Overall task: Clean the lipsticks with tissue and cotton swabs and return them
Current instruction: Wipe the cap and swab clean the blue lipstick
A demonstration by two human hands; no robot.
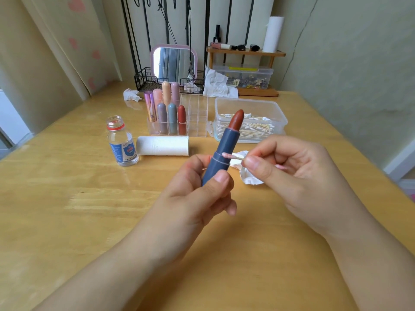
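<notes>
Two hands gripping lipstick (221, 151), cotton swab (233, 156)

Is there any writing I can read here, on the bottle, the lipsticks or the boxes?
None can be read.
Bottle: blue and white label with a red emblem and print, too blurred to read.
Gold lipstick: small marks on the tube, too small to read.
Far box: yellow strip on the lid, no legible text.
Held lipstick: no writing shows.
</notes>
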